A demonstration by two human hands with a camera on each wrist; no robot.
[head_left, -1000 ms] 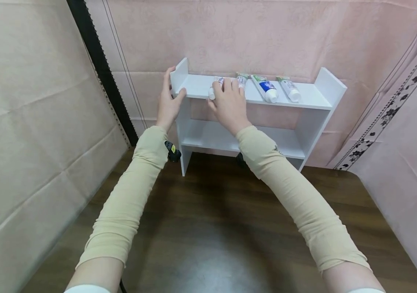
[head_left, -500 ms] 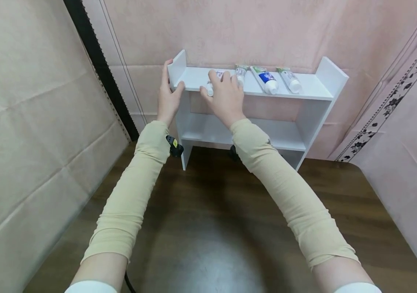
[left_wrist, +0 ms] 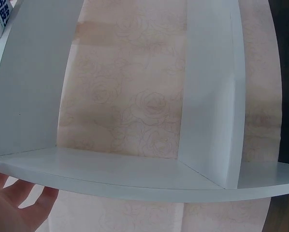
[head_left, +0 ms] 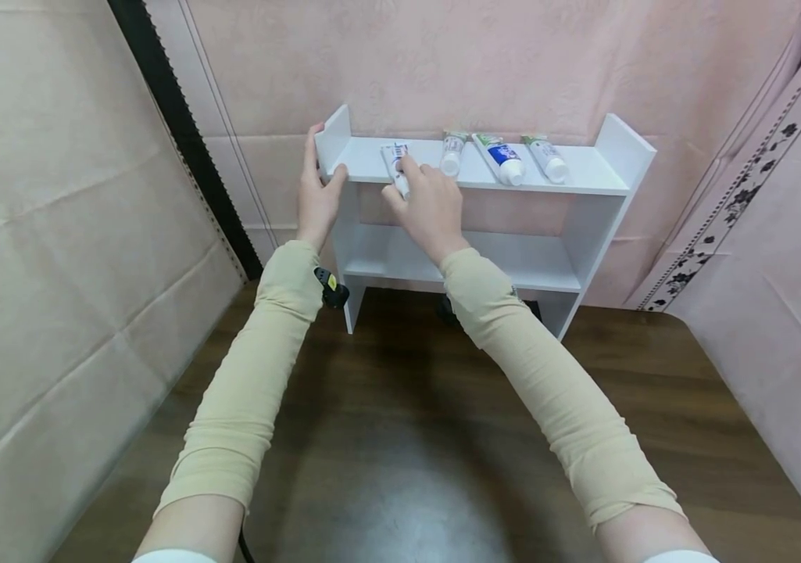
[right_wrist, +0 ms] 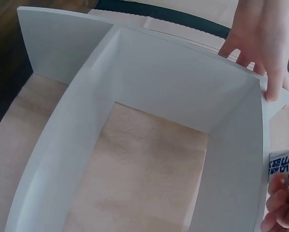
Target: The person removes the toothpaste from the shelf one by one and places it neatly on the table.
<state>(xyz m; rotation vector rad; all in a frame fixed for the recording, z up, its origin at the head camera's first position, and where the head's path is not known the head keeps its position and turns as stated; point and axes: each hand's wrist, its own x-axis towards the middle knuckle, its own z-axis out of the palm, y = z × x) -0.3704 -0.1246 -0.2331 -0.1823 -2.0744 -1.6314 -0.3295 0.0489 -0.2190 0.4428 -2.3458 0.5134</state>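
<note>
On the top board of a small white shelf unit (head_left: 456, 260), my right hand (head_left: 431, 205) pinches a white toothpaste tube (head_left: 393, 156) near its cap end. The tube's printed end points back and slightly left. In the right wrist view, blue lettering shows on the toothpaste tube (right_wrist: 282, 164) above curled fingers. My left hand (head_left: 319, 195) grips the unit's left side panel, with the thumb at its front edge and fingers on the outer face. More toothpaste tubes lie to the right: a white one (head_left: 452, 153), a blue-and-white one (head_left: 502, 160) and another white one (head_left: 546, 159).
The unit stands on a dark wooden table (head_left: 386, 438) against a pink patterned cloth backdrop (head_left: 484, 62). Cloth walls rise at the left (head_left: 55, 234) and right (head_left: 766, 289). A raised right side panel (head_left: 623, 152) bounds the top board.
The tube in my right hand has turned, its printed end swinging leftward, and more of it shows. My right hand has drawn slightly toward the front. My left hand keeps its grip.
</note>
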